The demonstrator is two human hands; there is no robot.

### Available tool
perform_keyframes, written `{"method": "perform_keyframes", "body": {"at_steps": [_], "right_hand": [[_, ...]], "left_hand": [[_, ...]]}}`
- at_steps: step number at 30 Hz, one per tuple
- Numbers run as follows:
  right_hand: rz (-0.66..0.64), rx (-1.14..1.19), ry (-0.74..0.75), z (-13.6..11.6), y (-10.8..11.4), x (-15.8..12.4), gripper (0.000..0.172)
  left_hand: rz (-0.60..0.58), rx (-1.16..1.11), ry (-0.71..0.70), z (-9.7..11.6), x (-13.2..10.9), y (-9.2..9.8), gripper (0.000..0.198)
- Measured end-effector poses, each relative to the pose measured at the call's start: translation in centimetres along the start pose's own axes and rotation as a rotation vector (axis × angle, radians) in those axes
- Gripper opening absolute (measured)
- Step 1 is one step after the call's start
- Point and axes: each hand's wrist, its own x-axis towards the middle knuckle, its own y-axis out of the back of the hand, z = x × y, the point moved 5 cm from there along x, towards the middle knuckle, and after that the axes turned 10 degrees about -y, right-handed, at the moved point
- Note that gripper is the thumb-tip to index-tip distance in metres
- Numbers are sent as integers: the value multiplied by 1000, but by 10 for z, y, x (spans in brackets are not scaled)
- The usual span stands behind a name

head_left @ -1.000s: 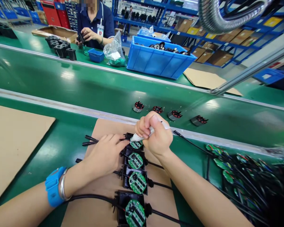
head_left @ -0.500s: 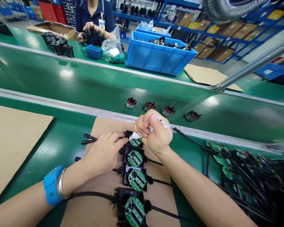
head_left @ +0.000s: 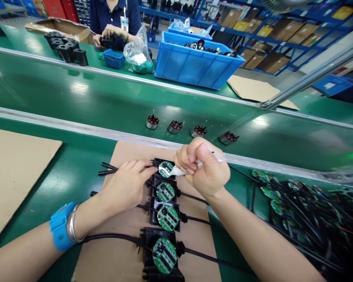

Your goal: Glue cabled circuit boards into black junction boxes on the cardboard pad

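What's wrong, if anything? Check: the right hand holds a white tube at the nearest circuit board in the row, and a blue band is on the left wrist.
Not the nearest: the head view shows the right hand holding a white tube at the farthest circuit board. The blue band is on the left wrist.

Bare tabletop [head_left: 79, 160] strip between cardboard sheets [head_left: 17, 172] passable beyond left forearm [head_left: 26, 244] — right side blocked by heaped wired circuit boards [head_left: 272, 193]; black cables [head_left: 106, 235] jut from housings [head_left: 148, 243].
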Motion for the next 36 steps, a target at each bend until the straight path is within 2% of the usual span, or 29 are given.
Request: {"method": "perform_keyframes", "body": {"at_steps": [7, 17, 23, 26, 30, 33, 36], "right_hand": [[38, -27, 32, -4, 9, 7, 37], [51, -29, 51, 6, 7, 16, 38], [40, -68, 48, -9, 15, 6, 34], [26, 35, -18, -15, 6, -5, 37], [-63, 115, -138, -4, -17, -16, 37], [-114, 98, -174, 8, -29, -18, 37], [-124, 83, -172, 14, -32, -18, 37]], "left_hand": [[-3, 7, -14, 0, 0, 0, 58], [-10, 5, -27, 0, 0, -3, 57], [-13, 21, 29, 11, -1, 17, 51], [-99, 21, 0, 33, -11, 19, 44], [-182, 55, -46, 59, -33, 3, 62], [-228, 28, -36, 64, -42, -8, 71], [-260, 16, -30, 63, -41, -10, 68]]}}
